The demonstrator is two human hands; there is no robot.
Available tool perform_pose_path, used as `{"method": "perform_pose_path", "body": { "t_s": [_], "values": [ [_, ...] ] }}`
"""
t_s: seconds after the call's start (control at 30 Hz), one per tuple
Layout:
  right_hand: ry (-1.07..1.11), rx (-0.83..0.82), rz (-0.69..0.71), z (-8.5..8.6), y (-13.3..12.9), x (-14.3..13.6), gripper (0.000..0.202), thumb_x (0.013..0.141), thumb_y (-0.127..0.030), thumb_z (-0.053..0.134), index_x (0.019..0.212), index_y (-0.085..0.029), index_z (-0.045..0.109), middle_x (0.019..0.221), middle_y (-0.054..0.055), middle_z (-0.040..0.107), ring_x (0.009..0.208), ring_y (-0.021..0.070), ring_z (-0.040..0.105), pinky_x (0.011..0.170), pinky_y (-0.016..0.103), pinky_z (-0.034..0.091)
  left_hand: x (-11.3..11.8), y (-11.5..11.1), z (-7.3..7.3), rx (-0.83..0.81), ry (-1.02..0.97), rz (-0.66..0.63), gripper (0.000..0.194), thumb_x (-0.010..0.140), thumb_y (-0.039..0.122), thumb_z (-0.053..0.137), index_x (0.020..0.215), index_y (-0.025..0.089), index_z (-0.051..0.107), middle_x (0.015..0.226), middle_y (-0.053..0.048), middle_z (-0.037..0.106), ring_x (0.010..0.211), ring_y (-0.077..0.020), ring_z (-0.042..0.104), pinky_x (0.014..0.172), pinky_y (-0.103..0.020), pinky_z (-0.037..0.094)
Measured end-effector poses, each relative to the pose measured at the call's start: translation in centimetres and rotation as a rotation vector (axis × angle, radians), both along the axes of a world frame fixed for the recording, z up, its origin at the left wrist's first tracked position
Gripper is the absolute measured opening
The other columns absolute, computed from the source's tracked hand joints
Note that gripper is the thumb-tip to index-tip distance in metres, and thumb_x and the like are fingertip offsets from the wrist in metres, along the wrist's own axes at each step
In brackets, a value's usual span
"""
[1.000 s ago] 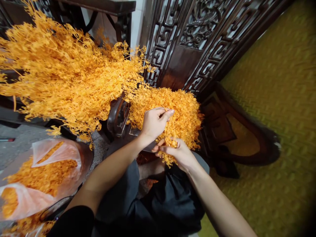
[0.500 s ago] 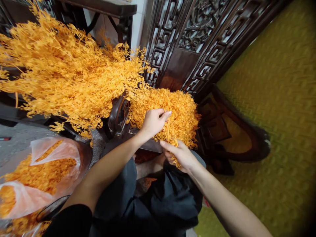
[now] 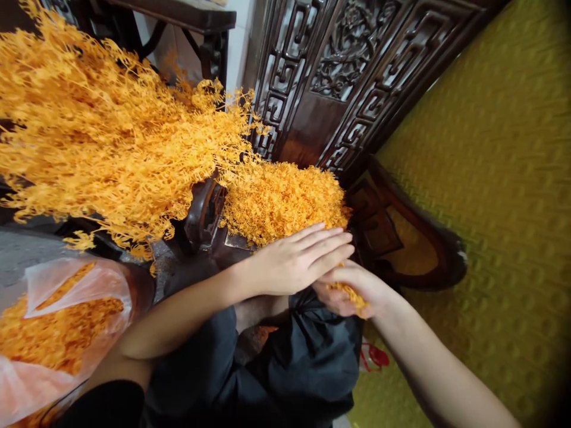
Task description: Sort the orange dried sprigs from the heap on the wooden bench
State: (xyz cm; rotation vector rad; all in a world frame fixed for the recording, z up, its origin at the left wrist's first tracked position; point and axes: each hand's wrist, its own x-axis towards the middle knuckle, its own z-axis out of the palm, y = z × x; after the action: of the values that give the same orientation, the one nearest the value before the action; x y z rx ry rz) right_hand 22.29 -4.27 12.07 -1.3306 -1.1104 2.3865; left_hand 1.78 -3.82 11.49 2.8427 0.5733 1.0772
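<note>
My left hand (image 3: 297, 260) is flat, its fingers stretched out together over the fingers of my right hand (image 3: 350, 288). Orange sprigs (image 3: 350, 294) lie in my right palm, with the fingers curled round them; part of them is hidden under my left hand. Just beyond both hands, a dense heap of orange sprigs (image 3: 285, 202) sits on a dark wooden seat (image 3: 229, 252). To the left spreads a much larger bunch of long orange stems (image 3: 107, 137), touching the heap at its right end.
A clear plastic bag (image 3: 120, 285) holding orange pieces stands at the lower left. Carved dark wood panels (image 3: 321, 125) rise behind the heap. A curved wooden armrest (image 3: 446, 261) is at right, beside a yellow-green textured surface (image 3: 504, 178). A red object (image 3: 378, 355) lies low by my leg.
My left hand has come off the heap and moved right and down, its fingers now straightened over my right hand. The view has shifted slightly, and the red object shows more.
</note>
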Motion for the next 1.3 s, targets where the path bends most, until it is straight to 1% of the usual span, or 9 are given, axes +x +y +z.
{"method": "perform_pose_path", "body": {
  "t_s": [0.23,0.43,0.53,0.63,0.9,1.03,1.13,1.23,1.3],
  "values": [
    [-0.307,0.228,0.406,1.4,1.7,0.2,0.024,0.073,-0.034,0.068,0.063,-0.017,0.054,0.051,-0.004,0.050,0.043,0.0074,0.040,0.041,0.020,0.033,0.5,0.5,-2.2,-0.504,0.212,0.104,0.036,0.093,0.020,0.048,0.127,0.011,0.057,0.097,-0.014,0.074,0.084,-0.0273,0.072,0.072,-0.037,0.055],
    [-0.400,0.543,0.795,3.4,4.2,-0.6,0.016,0.079,-0.026,0.060,0.067,-0.016,0.056,0.060,-0.005,0.046,0.055,0.0087,0.039,0.052,0.023,0.035,-0.8,0.8,-1.7,-0.880,0.065,-0.076,0.020,0.094,0.022,0.046,0.103,0.016,0.063,0.085,-0.007,0.071,0.073,-0.0187,0.066,0.063,-0.029,0.044],
    [-0.444,0.569,0.890,3.7,4.9,-1.2,0.015,0.080,-0.024,0.057,0.066,-0.017,0.055,0.058,-0.004,0.045,0.053,0.0092,0.038,0.051,0.024,0.034,-0.7,0.6,-2.4,-0.887,0.013,-0.006,0.030,0.098,0.041,0.047,0.097,0.017,0.064,0.081,-0.008,0.069,0.071,-0.0200,0.063,0.063,-0.030,0.042],
    [-0.590,0.845,0.893,4.2,5.2,-1.6,0.008,0.077,-0.018,0.060,0.069,-0.018,0.061,0.059,-0.002,0.055,0.051,0.0109,0.045,0.051,0.025,0.033,-0.1,0.4,-3.1,-1.041,-0.092,0.024,0.042,0.100,0.049,0.043,0.083,0.018,0.064,0.070,-0.005,0.062,0.065,-0.0166,0.057,0.061,-0.029,0.039],
    [-0.762,1.711,0.951,5.6,4.9,-2.2,0.020,0.093,-0.030,0.057,0.075,-0.021,0.060,0.065,0.004,0.060,0.055,0.0149,0.051,0.056,0.031,0.033,-2.3,1.8,-2.1,-2.095,-0.398,-0.509,0.055,0.097,0.064,0.042,0.086,0.014,0.063,0.057,0.009,0.021,0.043,-0.0053,0.013,0.040,-0.021,0.008],
    [-0.777,1.963,0.812,5.3,6.5,-2.6,0.022,0.098,-0.022,0.048,0.110,-0.022,0.066,0.088,0.009,0.067,0.083,0.0239,0.062,0.085,0.042,0.047,-2.6,2.4,-2.7,-2.058,-0.544,-0.509,0.037,0.093,0.051,0.060,0.088,0.015,0.059,0.055,0.010,0.022,0.043,-0.0044,0.015,0.040,-0.018,0.012],
    [-0.834,2.090,0.316,5.1,8.5,-2.8,0.055,0.092,-0.024,0.057,0.146,-0.023,0.046,0.129,0.016,0.058,0.119,0.0343,0.056,0.106,0.057,0.039,-1.7,2.9,-3.8,-1.828,-0.779,-0.249,0.034,0.095,0.050,0.056,0.083,0.018,0.053,0.055,0.011,0.024,0.043,-0.0044,0.017,0.041,-0.019,0.015],
    [-0.760,1.997,-0.298,4.5,10.1,-3.4,0.063,0.096,-0.030,0.053,0.155,-0.025,0.032,0.138,0.018,0.050,0.122,0.0335,0.055,0.101,0.053,0.046,-1.0,3.8,-5.0,-1.433,-0.804,0.119,0.036,0.097,0.051,0.048,0.083,0.018,0.053,0.056,0.008,0.034,0.045,-0.0068,0.030,0.044,-0.020,0.025],
    [-0.622,1.903,-0.396,3.7,10.5,-4.0,0.051,0.102,-0.035,0.044,0.152,-0.026,0.037,0.127,0.015,0.057,0.112,0.0295,0.060,0.092,0.048,0.052,-1.1,4.6,-5.6,-1.128,-0.687,0.320,0.035,0.098,0.047,0.045,0.081,0.018,0.056,0.059,0.005,0.044,0.052,-0.0093,0.042,0.051,-0.022,0.033]
  ]
}}
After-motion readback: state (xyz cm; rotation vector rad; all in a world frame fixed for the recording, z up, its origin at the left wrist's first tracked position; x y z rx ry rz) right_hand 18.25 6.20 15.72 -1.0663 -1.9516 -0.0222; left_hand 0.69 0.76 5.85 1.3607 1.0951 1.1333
